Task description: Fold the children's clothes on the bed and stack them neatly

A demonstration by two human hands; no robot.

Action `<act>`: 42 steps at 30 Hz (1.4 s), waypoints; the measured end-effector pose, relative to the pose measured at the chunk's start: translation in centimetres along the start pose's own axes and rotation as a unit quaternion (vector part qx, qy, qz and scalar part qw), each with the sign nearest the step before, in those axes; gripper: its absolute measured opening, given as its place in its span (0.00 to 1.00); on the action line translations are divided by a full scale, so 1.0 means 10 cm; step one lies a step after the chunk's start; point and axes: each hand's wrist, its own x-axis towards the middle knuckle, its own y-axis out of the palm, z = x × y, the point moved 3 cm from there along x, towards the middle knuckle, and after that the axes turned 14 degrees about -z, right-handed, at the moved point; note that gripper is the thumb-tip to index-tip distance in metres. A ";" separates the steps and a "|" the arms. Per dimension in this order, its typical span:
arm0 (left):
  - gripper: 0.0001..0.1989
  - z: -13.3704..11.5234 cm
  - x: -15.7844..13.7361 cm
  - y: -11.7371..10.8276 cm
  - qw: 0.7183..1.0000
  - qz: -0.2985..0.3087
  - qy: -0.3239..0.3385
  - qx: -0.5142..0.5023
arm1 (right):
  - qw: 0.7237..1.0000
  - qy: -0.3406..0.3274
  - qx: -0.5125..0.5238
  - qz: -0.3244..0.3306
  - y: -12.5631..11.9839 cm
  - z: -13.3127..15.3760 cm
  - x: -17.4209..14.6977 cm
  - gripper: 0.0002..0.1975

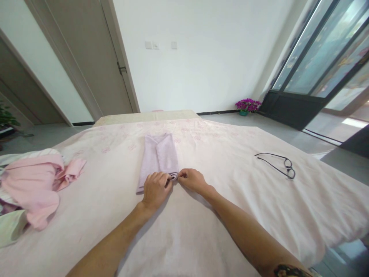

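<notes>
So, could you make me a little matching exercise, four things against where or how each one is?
Things:
1. lilac garment
2. eyeglasses
3. pink clothing
4. flowers

Places and states:
A. in a pot on the floor, near the wall
B. lying with the arms opened out, toward the right of the picture
C. folded, with the left hand on its near end
D. heaped at the left edge of the picture

Pairs: 1-C, 2-B, 3-D, 4-A

Room in a home: grey-brown door point(89, 50), potted flowers point(248, 104), floral cloth point(219, 154), clothes pile point(34, 173)
</notes>
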 end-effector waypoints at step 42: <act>0.07 -0.11 -0.15 0.04 0.995 -0.007 0.098 -0.022 | 0.970 0.060 0.231 0.049 0.14 0.00 -0.05 0.03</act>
